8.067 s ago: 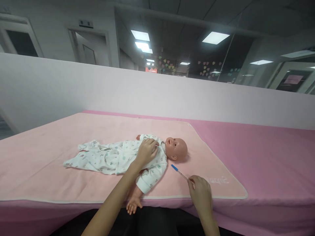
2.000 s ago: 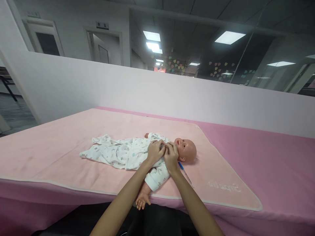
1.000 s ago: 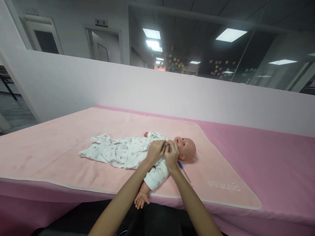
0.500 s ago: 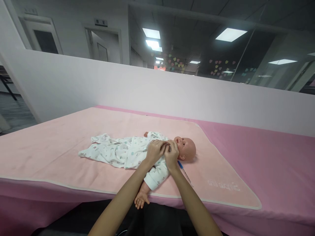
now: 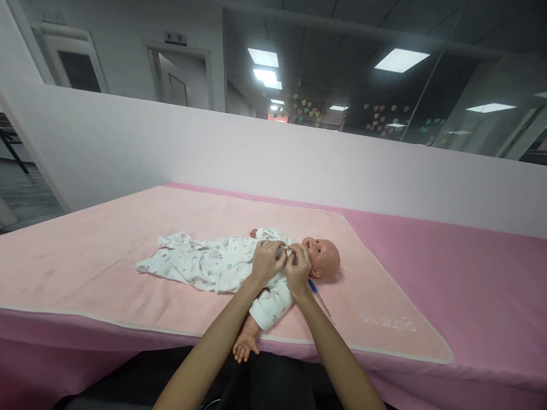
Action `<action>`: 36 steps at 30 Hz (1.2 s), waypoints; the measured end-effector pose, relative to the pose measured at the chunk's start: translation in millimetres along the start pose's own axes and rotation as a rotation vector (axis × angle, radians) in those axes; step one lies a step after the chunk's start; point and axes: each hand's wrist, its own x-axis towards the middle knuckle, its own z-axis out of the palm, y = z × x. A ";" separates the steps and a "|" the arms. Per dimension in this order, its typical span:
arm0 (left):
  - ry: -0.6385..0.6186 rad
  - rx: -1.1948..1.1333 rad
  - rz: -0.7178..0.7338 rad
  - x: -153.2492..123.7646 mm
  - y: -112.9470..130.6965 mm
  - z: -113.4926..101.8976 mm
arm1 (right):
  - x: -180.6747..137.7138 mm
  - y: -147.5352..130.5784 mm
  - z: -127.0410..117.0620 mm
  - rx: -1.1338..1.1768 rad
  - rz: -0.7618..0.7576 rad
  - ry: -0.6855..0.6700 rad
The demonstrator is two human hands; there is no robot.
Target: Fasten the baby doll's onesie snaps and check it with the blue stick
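A baby doll [image 5: 325,257] lies on its back, head to the right, in a white printed outfit [image 5: 203,265]. Both my hands are at the top of its chest, just below the chin. My left hand [image 5: 268,262] is closed, with thumb and fingertips pinching the outfit near the collar. Close beside it, my right hand [image 5: 298,267] pinches the collar edge by the neck. A little white shows between the fingertips; the fastening itself is hidden. Beside my right wrist lies a thin clear stick with a blue end [image 5: 314,286], resembling a thermometer.
A peach mat [image 5: 106,239] with a pale border lies over a pink table cover [image 5: 470,273]. The doll's near hand [image 5: 245,346] reaches the table's front edge. Behind the table stands a white low wall [image 5: 299,159] with glass above it.
My left hand has shifted slightly left, so the fingertips of both hands are a little further apart and white shows between them. The doll has hardly moved.
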 end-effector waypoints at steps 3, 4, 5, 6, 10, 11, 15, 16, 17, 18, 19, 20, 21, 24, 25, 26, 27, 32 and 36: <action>0.018 0.045 -0.020 1.9 -7.9 -5.9 | 1.4 -1.2 -0.7 -0.020 -0.029 0.004; 0.030 0.063 -0.031 2.0 -11.8 -8.4 | 1.6 -1.3 -0.8 -0.029 -0.039 -0.003; 0.044 0.081 -0.045 1.6 -15.9 -11.0 | 1.6 -1.4 -1.0 -0.038 -0.046 -0.014; 0.057 0.094 -0.062 0.8 -20.0 -13.6 | 1.5 -1.5 -1.2 -0.047 -0.050 -0.026; 0.029 0.086 -0.074 -7.1 -31.3 -22.5 | 1.0 -2.2 -2.0 -0.091 -0.082 -0.116; 0.000 0.080 -0.045 -9.6 -32.2 -24.0 | 1.1 -2.6 -2.1 -0.102 -0.099 -0.151; -0.072 0.088 0.070 -17.9 -30.5 -27.4 | 2.4 -4.9 -1.8 -0.147 -0.176 -0.294; -0.072 0.089 0.078 -19.2 -29.4 -28.0 | 2.7 -5.2 -1.4 -0.159 -0.187 -0.318; -0.069 0.089 0.079 -20.3 -28.1 -28.5 | 2.9 -5.3 -0.9 -0.171 -0.196 -0.337; -0.067 0.087 0.078 -21.1 -26.7 -28.9 | 2.8 -5.2 -0.5 -0.181 -0.203 -0.352; -0.064 0.084 0.076 -21.6 -25.3 -29.3 | 2.6 -5.0 0.0 -0.189 -0.208 -0.360; -0.061 0.081 0.074 -22.1 -23.8 -29.6 | 2.3 -4.7 0.3 -0.193 -0.213 -0.365; -0.057 0.078 0.070 -22.4 -22.4 -29.8 | 2.0 -4.5 0.4 -0.194 -0.217 -0.365; -0.030 0.076 0.042 -23.1 -19.3 -29.7 | 1.0 -4.7 -0.1 -0.179 -0.227 -0.349; -0.017 0.076 0.028 -23.2 -18.9 -29.4 | 0.9 -5.1 -0.4 -0.172 -0.231 -0.343; -0.004 0.077 0.013 -23.4 -18.7 -29.2 | 0.8 -5.5 -0.8 -0.165 -0.235 -0.337; 0.010 0.077 -0.002 -23.6 -18.9 -28.9 | 0.8 -5.9 -1.1 -0.159 -0.239 -0.331; 0.036 0.060 -0.027 -24.7 -21.0 -28.0 | 0.7 -6.2 -1.2 -0.164 -0.241 -0.312; 0.024 0.048 -0.009 -24.7 -20.4 -29.0 | 0.4 -6.3 -1.0 -0.174 -0.238 -0.309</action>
